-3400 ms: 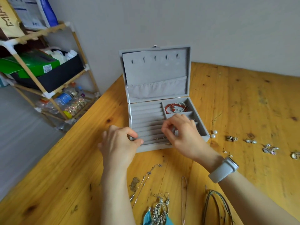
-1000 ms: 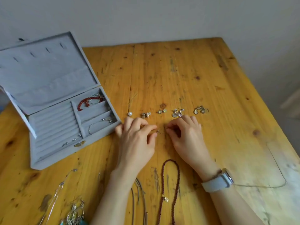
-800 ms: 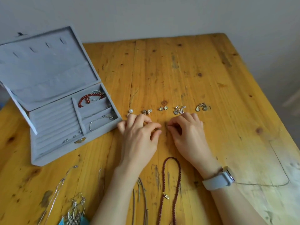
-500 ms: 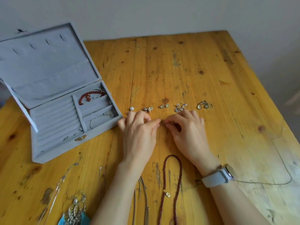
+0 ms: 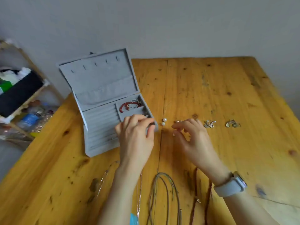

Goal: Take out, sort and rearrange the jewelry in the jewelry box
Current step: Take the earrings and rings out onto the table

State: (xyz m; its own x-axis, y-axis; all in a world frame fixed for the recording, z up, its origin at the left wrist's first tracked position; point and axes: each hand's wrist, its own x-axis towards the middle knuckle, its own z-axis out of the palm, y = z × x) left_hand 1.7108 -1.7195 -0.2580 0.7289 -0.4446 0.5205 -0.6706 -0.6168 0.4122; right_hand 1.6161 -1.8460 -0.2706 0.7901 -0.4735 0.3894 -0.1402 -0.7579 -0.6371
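The grey jewelry box (image 5: 100,127) stands open at centre left, its lid (image 5: 99,82) upright. A red bead bracelet (image 5: 128,105) lies in its back right compartment. My left hand (image 5: 136,138) curls over the box's front right rim, fingers above the compartment and thumb by the outer wall; I cannot tell whether it grips anything. My right hand (image 5: 194,140) pinches a tiny silver earring (image 5: 174,133) just above the table. Two pearls (image 5: 164,122) and two earring pairs (image 5: 209,124) (image 5: 232,124) lie in a row beyond the hands.
Near the table's front edge lie a thin silver chain (image 5: 103,176), a grey cord necklace (image 5: 162,190) and a dark red bead necklace (image 5: 195,189). A wooden shelf (image 5: 19,98) with boxes and bottles stands left of the table. The wall runs behind.
My hands, pinched together over a small piece, have parted. The left hand went left to the box's corner while the right kept the tiny earring. The view swung left.
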